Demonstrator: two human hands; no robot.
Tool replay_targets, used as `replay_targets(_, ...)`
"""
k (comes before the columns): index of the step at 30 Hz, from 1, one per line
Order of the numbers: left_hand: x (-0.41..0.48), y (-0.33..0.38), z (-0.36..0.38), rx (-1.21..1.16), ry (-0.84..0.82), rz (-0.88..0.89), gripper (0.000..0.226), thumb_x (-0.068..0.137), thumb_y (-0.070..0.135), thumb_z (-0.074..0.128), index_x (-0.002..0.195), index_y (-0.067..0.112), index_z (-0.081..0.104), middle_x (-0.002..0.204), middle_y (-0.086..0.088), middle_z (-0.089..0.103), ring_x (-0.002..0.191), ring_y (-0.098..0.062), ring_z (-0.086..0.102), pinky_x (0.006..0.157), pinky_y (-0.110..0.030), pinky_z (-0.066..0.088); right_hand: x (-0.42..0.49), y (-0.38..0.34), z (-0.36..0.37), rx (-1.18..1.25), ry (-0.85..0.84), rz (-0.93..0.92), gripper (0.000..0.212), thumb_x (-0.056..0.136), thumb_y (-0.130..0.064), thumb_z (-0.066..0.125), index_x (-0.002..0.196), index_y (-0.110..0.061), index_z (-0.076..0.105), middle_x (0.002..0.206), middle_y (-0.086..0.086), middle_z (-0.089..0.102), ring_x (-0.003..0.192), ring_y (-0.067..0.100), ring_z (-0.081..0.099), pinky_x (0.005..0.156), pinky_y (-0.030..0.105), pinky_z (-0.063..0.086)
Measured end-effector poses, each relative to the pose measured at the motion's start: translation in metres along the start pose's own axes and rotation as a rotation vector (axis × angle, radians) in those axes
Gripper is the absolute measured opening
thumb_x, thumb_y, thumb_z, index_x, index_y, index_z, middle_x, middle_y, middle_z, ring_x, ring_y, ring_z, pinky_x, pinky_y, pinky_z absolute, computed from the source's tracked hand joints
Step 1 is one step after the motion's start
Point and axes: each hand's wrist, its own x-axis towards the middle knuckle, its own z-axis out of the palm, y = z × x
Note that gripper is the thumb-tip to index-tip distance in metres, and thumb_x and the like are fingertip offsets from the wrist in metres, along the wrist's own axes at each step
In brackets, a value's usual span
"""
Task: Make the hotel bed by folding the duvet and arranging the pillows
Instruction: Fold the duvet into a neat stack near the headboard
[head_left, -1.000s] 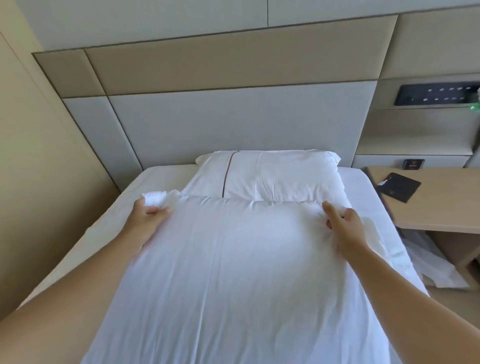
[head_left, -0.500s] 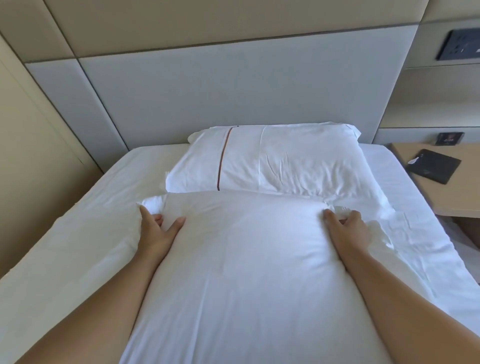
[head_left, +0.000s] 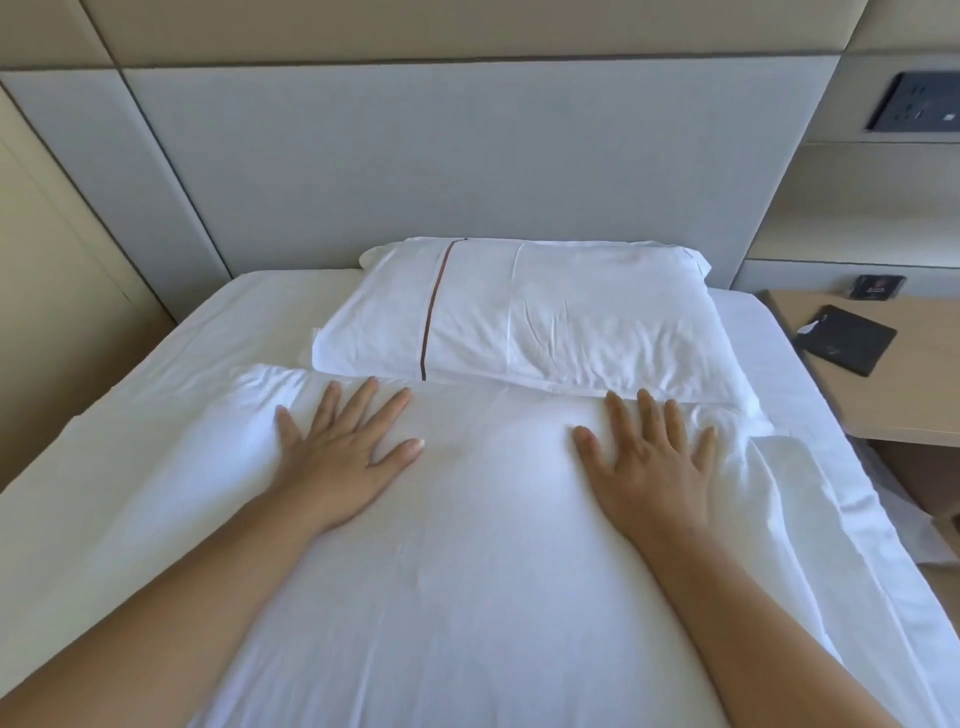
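left hand (head_left: 340, 452) flat on duvet (head_left: 467, 571) | right hand (head_left: 652, 462) flat, fingers spread | pillow (head_left: 545, 317) beyond

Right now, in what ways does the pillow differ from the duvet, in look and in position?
The pillow lies by the headboard, and no hand touches it; the duvet lies nearer, with the left hand and right hand flat on it. The pillow carries a thin dark stripe; the duvet is plain. The pillow is plump with fine creases; the duvet spreads flat, bunched at its right edge. Both are white.
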Motion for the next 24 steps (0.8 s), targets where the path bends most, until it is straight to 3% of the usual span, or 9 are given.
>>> replay_targets(4, 0.032, -0.019, 0.042, -0.101, 0.094, -0.039, 0.083, 0.072, 0.093, 0.000, 0.149, 0.062, -0.008, 0.166, 0.018, -0.012, 0.153, -0.014, -0.018, 0.120, -0.058, -0.010, 0.021, 0.001, 0.036, 0.025, 0.013, 0.023, 0.076, 0.089, -0.076, 0.012, 0.156, -0.038, 0.018, 0.167, -0.001, 0.011, 0.155, 0.023, -0.002, 0.122, 0.057, -0.005)
replay_targets(7, 0.040, -0.021, 0.069, -0.204, 0.186, -0.025, 0.078, 0.077, 0.084, 0.008, 0.151, 0.059, -0.001, 0.167, 0.018, -0.006, 0.154, -0.012, -0.014, 0.121, -0.057, -0.007, 0.025, 0.002, 0.057, 0.031, 0.034, 0.038, 0.078, 0.087, -0.077, 0.009, 0.155, -0.040, 0.019, 0.167, 0.000, 0.012, 0.154, 0.023, -0.001, 0.121, 0.056, -0.006)
replay_targets(13, 0.035, -0.016, 0.073, -0.220, 0.217, -0.023, 0.078, 0.080, 0.083, 0.013, 0.152, 0.056, 0.000, 0.166, 0.019, -0.008, 0.153, -0.011, -0.016, 0.121, -0.055, -0.009, 0.016, 0.009, 0.070, 0.055, 0.074, 0.038, 0.077, 0.087, -0.075, 0.011, 0.155, -0.039, 0.019, 0.166, 0.001, 0.012, 0.154, 0.024, 0.000, 0.121, 0.056, -0.006)
replay_targets(19, -0.007, 0.013, 0.052, -0.012, 0.027, -0.105, 0.073, 0.091, 0.078, 0.015, 0.153, 0.052, -0.012, 0.166, 0.012, -0.020, 0.154, -0.019, -0.017, 0.122, -0.057, -0.005, -0.018, 0.023, 0.051, 0.020, -0.055, 0.028, 0.081, 0.087, -0.077, 0.006, 0.158, -0.038, 0.005, 0.168, 0.001, -0.001, 0.154, 0.025, -0.006, 0.121, 0.056, -0.009)
replay_targets(24, -0.093, 0.037, -0.012, -0.148, -0.177, -0.066, 0.067, 0.097, 0.067, 0.035, 0.156, 0.046, 0.014, 0.168, 0.013, -0.004, 0.155, -0.015, -0.001, 0.119, -0.060, 0.007, -0.045, 0.029, -0.003, -0.056, -0.266, 0.021, 0.081, 0.091, -0.075, 0.011, 0.158, -0.035, -0.008, 0.167, -0.001, -0.015, 0.154, 0.025, -0.014, 0.121, 0.057, -0.007)
